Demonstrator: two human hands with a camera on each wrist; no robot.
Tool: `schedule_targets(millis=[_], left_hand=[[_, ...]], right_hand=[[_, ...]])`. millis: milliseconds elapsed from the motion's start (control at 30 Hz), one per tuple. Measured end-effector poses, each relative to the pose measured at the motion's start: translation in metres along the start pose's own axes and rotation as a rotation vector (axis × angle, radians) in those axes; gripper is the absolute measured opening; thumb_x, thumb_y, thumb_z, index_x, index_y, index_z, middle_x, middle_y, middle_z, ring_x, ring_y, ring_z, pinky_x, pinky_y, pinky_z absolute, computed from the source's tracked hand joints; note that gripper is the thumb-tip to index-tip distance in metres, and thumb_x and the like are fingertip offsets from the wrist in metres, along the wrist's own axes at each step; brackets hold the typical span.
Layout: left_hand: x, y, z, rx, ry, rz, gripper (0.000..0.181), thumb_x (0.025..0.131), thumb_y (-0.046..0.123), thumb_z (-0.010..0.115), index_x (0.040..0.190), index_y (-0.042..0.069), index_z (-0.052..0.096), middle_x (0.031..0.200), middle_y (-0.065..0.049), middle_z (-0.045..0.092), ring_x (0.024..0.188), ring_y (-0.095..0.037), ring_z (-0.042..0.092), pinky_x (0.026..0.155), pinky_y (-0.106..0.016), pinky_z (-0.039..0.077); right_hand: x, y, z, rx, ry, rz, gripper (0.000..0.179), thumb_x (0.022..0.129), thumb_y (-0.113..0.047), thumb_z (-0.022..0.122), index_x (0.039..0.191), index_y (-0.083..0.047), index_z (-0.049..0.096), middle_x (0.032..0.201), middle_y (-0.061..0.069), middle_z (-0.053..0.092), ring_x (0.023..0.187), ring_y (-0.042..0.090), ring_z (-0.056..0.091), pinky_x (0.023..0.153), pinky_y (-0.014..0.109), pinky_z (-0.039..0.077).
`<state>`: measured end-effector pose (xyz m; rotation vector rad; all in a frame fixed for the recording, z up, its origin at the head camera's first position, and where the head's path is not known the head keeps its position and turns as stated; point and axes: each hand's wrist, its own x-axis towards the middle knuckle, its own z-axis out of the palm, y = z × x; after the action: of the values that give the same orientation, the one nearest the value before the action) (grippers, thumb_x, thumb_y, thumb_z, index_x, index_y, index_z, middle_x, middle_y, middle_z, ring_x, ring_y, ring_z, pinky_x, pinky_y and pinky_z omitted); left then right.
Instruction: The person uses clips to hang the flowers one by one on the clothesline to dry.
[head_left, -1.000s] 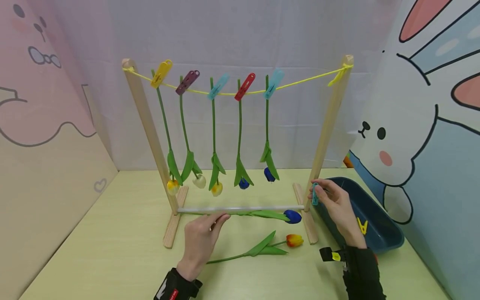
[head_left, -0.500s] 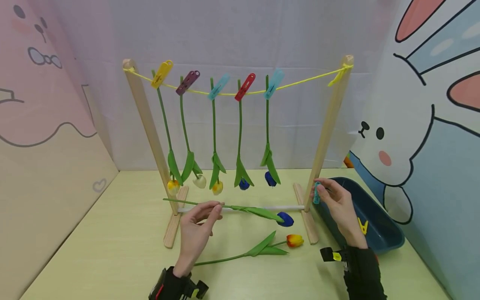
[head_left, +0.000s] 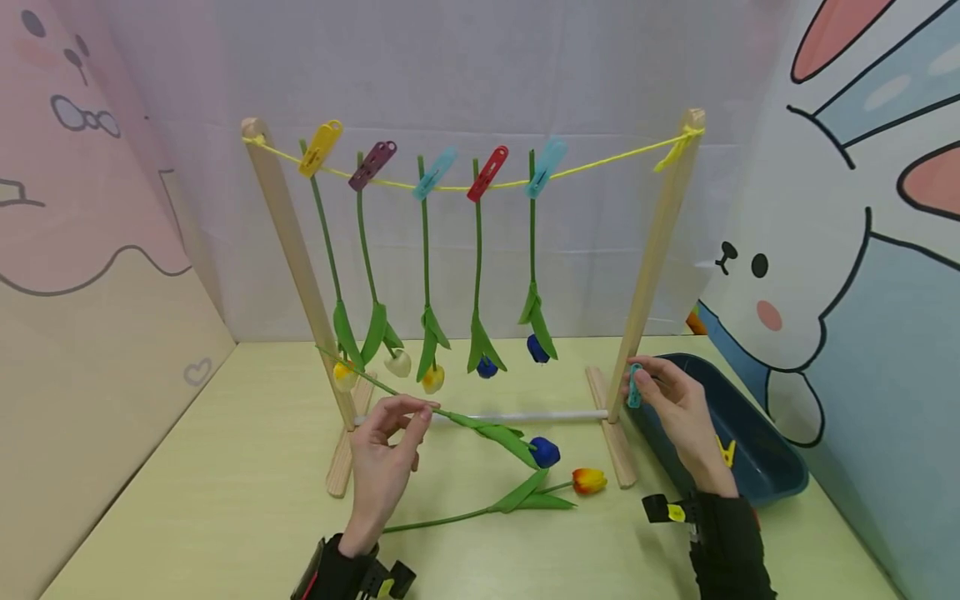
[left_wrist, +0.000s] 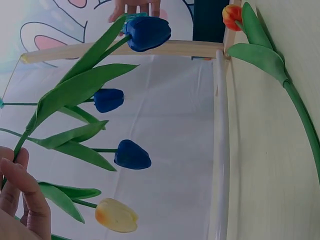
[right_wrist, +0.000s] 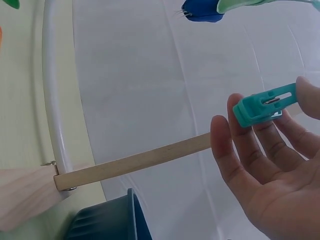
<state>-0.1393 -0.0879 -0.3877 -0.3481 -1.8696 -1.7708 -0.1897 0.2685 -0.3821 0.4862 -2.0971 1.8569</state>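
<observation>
My left hand pinches the green stem of a blue tulip, raised above the table and tilted with its bloom low to the right. In the left wrist view, the same blue tulip points away from the fingertips. By the frame's right post, my right hand holds a turquoise clothespin between thumb and fingers. That clothespin lies across the fingers in the right wrist view. An orange-yellow tulip lies on the table in front of the frame.
Several tulips hang head down from a yellow string, each under a clothespin. Wooden posts carry the string, and a white rod joins them low down. A dark blue basin at right contains a yellow clothespin.
My left hand has lifted the blue tulip from beside the white rod and drawn it slightly left. Its stem end has swung up and its bloom down. The right hand has hardly moved.
</observation>
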Motion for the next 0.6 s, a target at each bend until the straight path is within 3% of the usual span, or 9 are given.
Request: schedule_targets(millis=[200, 233, 400, 433, 467, 600], left_hand=[[0.002, -0.005, 0.003, -0.051, -0.024, 0.034, 0.01, 0.095, -0.004, 0.063, 0.101, -0.004, 0.055, 0.097, 0.014, 0.075, 0.056, -0.009, 0.048, 0.036, -0.025, 0.037], [0.002, -0.017, 0.003, -0.088, -0.044, 0.068, 0.01, 0.097, -0.001, 0.062, 0.103, -0.001, 0.055, 0.1, 0.011, 0.076, 0.059, -0.009, 0.05, 0.039, -0.023, 0.037], [0.005, -0.047, 0.007, -0.166, -0.145, 0.174, 0.016, 0.099, 0.002, 0.06, 0.114, 0.002, 0.053, 0.112, -0.006, 0.076, 0.062, -0.01, 0.048, 0.042, -0.023, 0.034], [0.005, -0.06, 0.008, -0.173, -0.163, 0.189, 0.02, 0.1, 0.003, 0.06, 0.118, 0.003, 0.052, 0.115, -0.008, 0.075, 0.063, -0.01, 0.048, 0.043, -0.023, 0.034], [0.007, -0.062, 0.01, -0.156, -0.167, 0.181, 0.024, 0.099, 0.002, 0.06, 0.121, 0.002, 0.051, 0.116, -0.009, 0.075, 0.062, -0.011, 0.048, 0.042, -0.024, 0.033], [0.013, -0.103, 0.017, -0.17, -0.179, 0.166, 0.034, 0.099, 0.002, 0.06, 0.132, 0.004, 0.048, 0.12, -0.013, 0.073, 0.063, -0.016, 0.055, 0.043, -0.026, 0.035]], right_hand=[[0.0, -0.002, -0.001, 0.004, 0.046, 0.0, 0.033, 0.106, -0.01, 0.05, 0.128, 0.014, 0.053, 0.099, -0.01, 0.072, 0.088, 0.002, 0.065, 0.08, 0.013, 0.052], [0.001, -0.002, -0.001, 0.013, 0.063, -0.003, 0.032, 0.106, -0.01, 0.05, 0.128, 0.013, 0.054, 0.099, -0.011, 0.071, 0.088, 0.002, 0.064, 0.08, 0.012, 0.051], [0.004, -0.005, 0.001, 0.063, 0.175, -0.017, 0.025, 0.103, -0.007, 0.054, 0.124, 0.002, 0.064, 0.096, -0.014, 0.072, 0.086, 0.006, 0.062, 0.076, 0.014, 0.05], [0.005, -0.006, 0.002, 0.061, 0.201, -0.017, 0.024, 0.103, -0.007, 0.055, 0.123, 0.0, 0.066, 0.095, -0.013, 0.073, 0.085, 0.006, 0.061, 0.077, 0.013, 0.05], [0.006, -0.007, 0.002, 0.065, 0.224, -0.016, 0.024, 0.102, -0.006, 0.056, 0.123, 0.001, 0.066, 0.095, -0.013, 0.073, 0.086, 0.006, 0.062, 0.077, 0.012, 0.05], [0.013, -0.015, 0.003, 0.088, 0.294, -0.006, 0.028, 0.1, -0.005, 0.059, 0.124, 0.009, 0.065, 0.094, -0.009, 0.076, 0.091, 0.005, 0.066, 0.085, 0.01, 0.052]])
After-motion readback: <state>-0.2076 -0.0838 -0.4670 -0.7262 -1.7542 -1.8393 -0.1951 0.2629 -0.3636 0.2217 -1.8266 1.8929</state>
